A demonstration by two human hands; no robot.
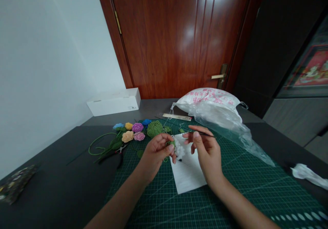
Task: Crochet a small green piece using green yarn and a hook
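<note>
Above a sheet of white paper on a green cutting mat, the left hand pinches a small green-and-white crocheted piece, while the right hand pinches a thin dark crochet hook just beside it. Farther off, a green yarn ball and crocheted roses lie near the mat's far edge, with a plastic bag on the counter before a wooden door.

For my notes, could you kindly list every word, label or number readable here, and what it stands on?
None is legible.
Pink printed characters on the white plastic bag: too blurred to read.
Small label on the white rectangular cardboard box: too small.
Marks on the pale ruler: too small.
</note>
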